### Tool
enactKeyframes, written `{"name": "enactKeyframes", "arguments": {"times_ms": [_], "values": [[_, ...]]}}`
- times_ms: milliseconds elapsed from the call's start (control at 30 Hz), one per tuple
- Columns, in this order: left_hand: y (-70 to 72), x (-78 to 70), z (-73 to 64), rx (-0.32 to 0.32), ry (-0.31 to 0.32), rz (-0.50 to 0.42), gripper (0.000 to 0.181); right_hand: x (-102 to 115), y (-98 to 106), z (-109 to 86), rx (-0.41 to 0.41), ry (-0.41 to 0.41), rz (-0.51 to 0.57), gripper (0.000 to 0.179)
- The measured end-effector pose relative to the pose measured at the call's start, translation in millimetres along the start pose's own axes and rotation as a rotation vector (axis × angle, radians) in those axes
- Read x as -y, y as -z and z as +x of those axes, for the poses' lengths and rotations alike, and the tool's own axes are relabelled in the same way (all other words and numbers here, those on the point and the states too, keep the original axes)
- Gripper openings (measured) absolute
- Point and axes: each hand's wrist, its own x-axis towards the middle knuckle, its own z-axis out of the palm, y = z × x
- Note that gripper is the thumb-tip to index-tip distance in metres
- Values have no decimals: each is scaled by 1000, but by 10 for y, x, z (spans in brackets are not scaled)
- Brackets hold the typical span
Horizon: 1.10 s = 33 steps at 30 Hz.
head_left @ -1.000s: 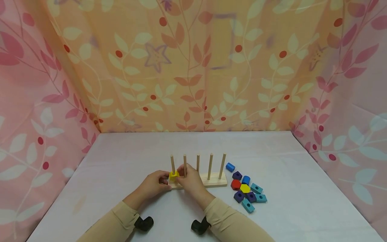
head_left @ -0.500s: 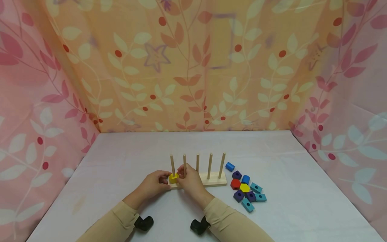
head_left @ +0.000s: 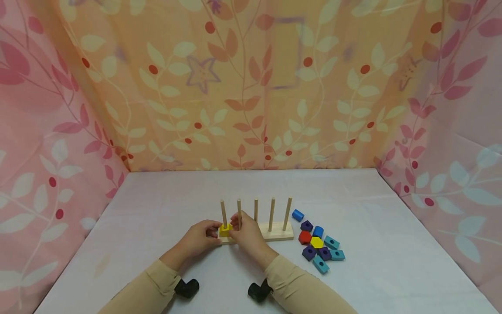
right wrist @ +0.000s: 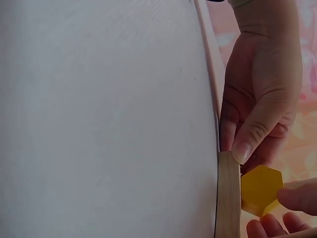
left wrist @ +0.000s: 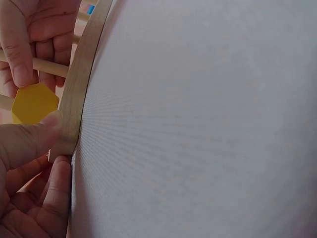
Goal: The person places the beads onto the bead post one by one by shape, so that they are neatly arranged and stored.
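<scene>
On the white-covered table (head_left: 157,192), can see a long wooden base (head_left: 282,232) with five upright pegs in one row. With the left hand (head_left: 200,237), gripping the left end of this base between thumb and curled fingers. With the right hand (head_left: 249,231), pinching a yellow block (head_left: 225,231) of hexagonal form. Around the leftmost peg (head_left: 224,212), low down and touching the base, to be found this same block. To the right of the base, can count a loose group: two blue cylinders (head_left: 298,215), three purple pentagons (head_left: 306,225), three teal rectangular blocks (head_left: 337,255), one red hexagon (head_left: 304,237) and one more yellow hexagon (head_left: 317,243).
</scene>
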Motion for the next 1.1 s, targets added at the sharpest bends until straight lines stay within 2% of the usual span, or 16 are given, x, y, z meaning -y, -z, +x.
{"name": "enactKeyframes", "arguments": {"times_ms": [300, 533, 833, 1100], "values": [[-6, 27, 9, 6, -9, -5, 46, 109, 148, -44, 44, 23, -32, 43], [-8, 5, 21, 9, 20, 9, 46, 273, 304, -113, 69, 43, 54, 47], [-4, -11, 18, 3, 27, 13, 46, 552, 506, -172, 48, 168, 87, 55], [-6, -12, 9, 6, 20, -5, 45, 755, 696, -207, 42, 202, 167, 54]]}}
